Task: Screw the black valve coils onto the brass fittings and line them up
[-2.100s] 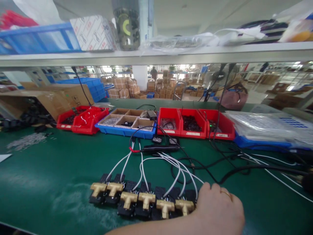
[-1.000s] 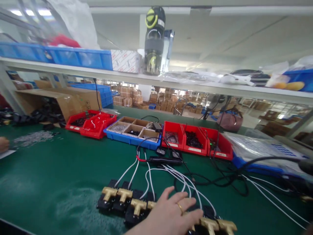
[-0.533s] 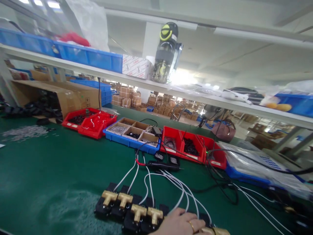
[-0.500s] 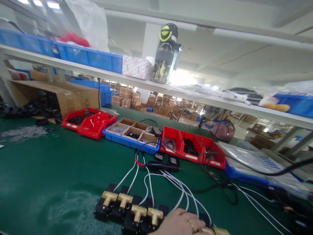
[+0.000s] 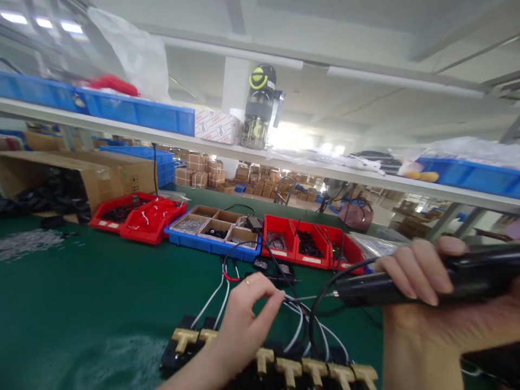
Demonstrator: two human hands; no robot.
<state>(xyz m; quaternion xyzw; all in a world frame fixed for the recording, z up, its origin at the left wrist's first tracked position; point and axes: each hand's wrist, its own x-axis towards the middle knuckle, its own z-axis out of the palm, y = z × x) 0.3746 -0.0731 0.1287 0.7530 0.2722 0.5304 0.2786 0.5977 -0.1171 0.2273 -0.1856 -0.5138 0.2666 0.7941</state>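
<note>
"Lifted off the valves now, has it?"

"Yes. Half a second ago the left hand (image 5: 244, 319) lay flat on the row of brass tee valves (image 5: 320, 371). Now it hangs above them, thumb and forefinger pinched narrow at the tip of the bit (image 5: 312, 297). Whether anything sits in that pinch, I cannot tell."

"And the other?"

"Newly in view. The right hand (image 5: 422, 276) is wrapped tight around a black electric screwdriver (image 5: 361, 295), held level, bit pointing at the left fingertips."

"Where are the valves?"

"Along the near edge of the green mat (image 5: 101, 303), side by side beneath both hands, with white leads (image 5: 225, 295) running back towards the red bins (image 5: 284, 238)."
</note>
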